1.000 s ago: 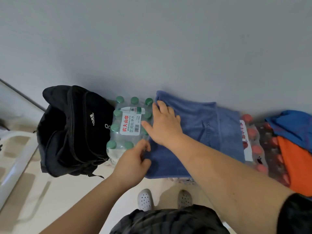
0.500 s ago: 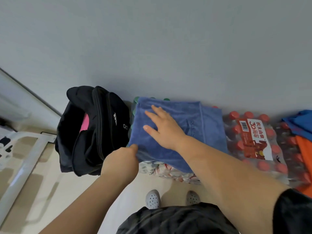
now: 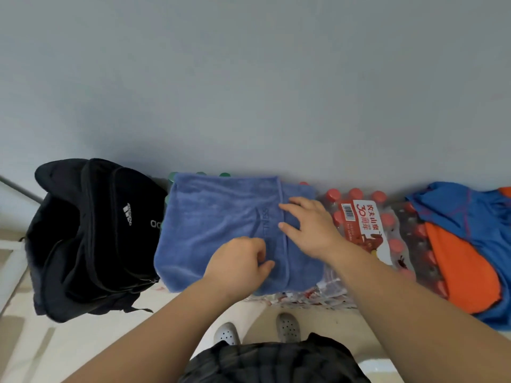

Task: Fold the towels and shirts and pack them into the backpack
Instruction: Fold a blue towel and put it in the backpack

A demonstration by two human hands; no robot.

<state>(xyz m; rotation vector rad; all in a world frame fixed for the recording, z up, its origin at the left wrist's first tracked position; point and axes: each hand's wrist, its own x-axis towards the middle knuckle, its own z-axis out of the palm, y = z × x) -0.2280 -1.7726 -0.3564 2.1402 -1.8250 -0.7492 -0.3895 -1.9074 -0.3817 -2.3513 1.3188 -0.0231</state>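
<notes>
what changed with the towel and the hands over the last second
The towel slid left: it now covers the green-capped bottles and leaves the red-capped bottles mostly bare. The left hand went from the towel's left edge to its middle and pinches the cloth; the right hand shifted right, flat on the towel. The backpack and shirts stayed put.

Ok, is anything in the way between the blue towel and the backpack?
Nothing visible does. The black backpack stands directly beside the left edge of the blue towel, no object between them. Whether its opening is unzipped cannot be told.
</notes>
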